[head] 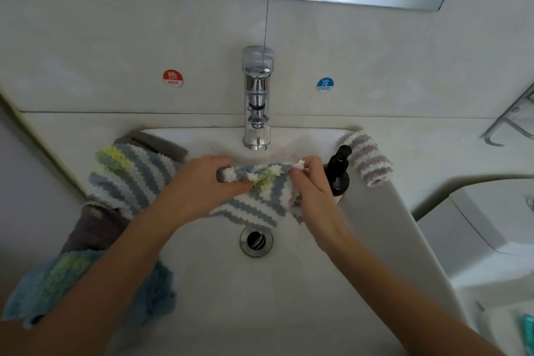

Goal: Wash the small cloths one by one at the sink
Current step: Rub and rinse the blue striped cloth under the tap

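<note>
Partly hidden: striped cloth (260, 196) behind right hand (310, 185).

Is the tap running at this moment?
Off, as far as it shows: no stream falls from the tap to the cloth that both hands hold below it.

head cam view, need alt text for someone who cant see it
Both hands, left and right, grip a grey-and-white striped cloth over a white sink below a chrome tap. More cloths lie on its left rim.
</note>
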Demonstrator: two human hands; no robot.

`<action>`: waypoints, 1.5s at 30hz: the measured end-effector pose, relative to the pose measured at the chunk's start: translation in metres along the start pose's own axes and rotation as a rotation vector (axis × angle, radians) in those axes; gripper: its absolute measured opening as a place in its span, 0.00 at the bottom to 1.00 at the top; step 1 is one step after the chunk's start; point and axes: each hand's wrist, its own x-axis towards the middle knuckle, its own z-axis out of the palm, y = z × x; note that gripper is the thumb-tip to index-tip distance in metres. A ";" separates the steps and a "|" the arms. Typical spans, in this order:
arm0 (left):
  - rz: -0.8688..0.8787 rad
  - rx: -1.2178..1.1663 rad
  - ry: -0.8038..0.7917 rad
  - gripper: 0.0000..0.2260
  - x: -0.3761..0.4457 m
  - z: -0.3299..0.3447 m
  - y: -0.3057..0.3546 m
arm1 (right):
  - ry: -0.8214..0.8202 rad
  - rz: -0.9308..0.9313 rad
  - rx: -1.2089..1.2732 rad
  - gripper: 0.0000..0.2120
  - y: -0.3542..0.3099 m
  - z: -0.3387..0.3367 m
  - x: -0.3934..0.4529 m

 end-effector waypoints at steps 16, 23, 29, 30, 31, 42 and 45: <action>-0.027 -0.445 0.017 0.08 -0.012 0.033 0.025 | 0.228 0.028 0.192 0.14 -0.008 0.024 0.014; -0.103 -0.460 0.401 0.18 -0.002 0.060 0.035 | 0.199 -0.172 0.098 0.17 -0.001 0.045 0.009; -0.028 -0.438 0.446 0.17 -0.012 0.073 0.047 | 0.267 -0.191 0.053 0.22 0.003 0.044 0.017; 0.002 -0.410 0.432 0.17 -0.019 0.078 0.050 | 0.290 -0.157 0.084 0.23 0.004 0.040 0.022; 0.002 -0.405 0.431 0.17 -0.018 0.082 0.048 | 0.291 -0.144 0.100 0.23 0.006 0.039 0.022; -0.142 -0.496 0.401 0.17 -0.002 0.078 0.041 | 0.216 -0.198 0.031 0.24 0.005 0.043 0.011; -0.166 -0.555 0.387 0.18 0.007 0.074 0.032 | 0.156 -0.232 -0.017 0.23 0.005 0.047 -0.001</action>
